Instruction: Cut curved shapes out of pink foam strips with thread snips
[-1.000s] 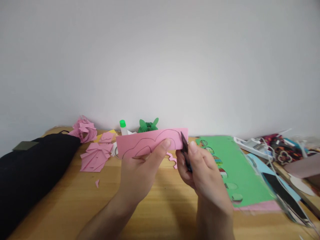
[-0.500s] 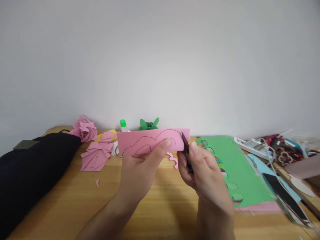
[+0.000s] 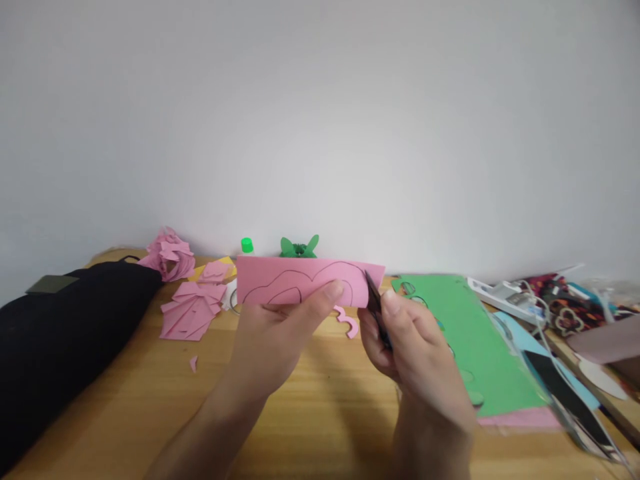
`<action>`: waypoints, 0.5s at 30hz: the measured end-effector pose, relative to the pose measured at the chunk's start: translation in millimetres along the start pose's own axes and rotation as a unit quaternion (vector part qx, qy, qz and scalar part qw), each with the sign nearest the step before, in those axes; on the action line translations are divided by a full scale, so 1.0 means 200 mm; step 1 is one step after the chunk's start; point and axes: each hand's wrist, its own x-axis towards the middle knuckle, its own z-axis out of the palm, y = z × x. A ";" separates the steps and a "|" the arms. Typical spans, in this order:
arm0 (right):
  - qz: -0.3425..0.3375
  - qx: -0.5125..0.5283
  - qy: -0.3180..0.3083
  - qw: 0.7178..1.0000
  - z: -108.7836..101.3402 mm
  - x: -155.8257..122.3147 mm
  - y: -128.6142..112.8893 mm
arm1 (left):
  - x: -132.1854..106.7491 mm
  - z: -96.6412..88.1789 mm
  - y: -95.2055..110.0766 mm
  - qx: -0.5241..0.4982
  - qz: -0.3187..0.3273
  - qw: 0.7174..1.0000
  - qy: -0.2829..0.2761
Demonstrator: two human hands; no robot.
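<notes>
- The person's left hand pinches a rectangular pink paper sheet marked with dark curved outlines at its lower edge, thumb in front.
- The right hand has its fingers curled around a pair of dark scissors, their tip against the sheet's right part, beside the drawn curve.
- The sheet is held up above the light-brown wooden tabletop, well within both hands' reach.
- Behind and below it lies a curvy pink paper cutout.
- A large flat green sheet lies right of the right hand.
- A small pink paper scrap lies left of the left hand.
</notes>
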 end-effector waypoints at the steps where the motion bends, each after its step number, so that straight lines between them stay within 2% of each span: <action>1: 0.004 0.002 0.001 1.000 0.00 0.00 0.00 | 0.00 0.00 0.00 0.001 0.003 1.000 0.000; 5: 0.023 0.003 0.014 1.000 -0.01 0.00 0.01 | 0.00 -0.01 0.00 0.009 0.011 1.000 -0.021; 11: 0.029 0.007 0.036 0.999 -0.02 0.00 0.04 | 0.00 0.00 0.05 0.015 -0.012 0.999 -0.038; 15: 0.016 0.008 0.030 0.999 -0.03 0.00 0.05 | 0.00 0.00 0.05 0.015 0.015 0.998 -0.057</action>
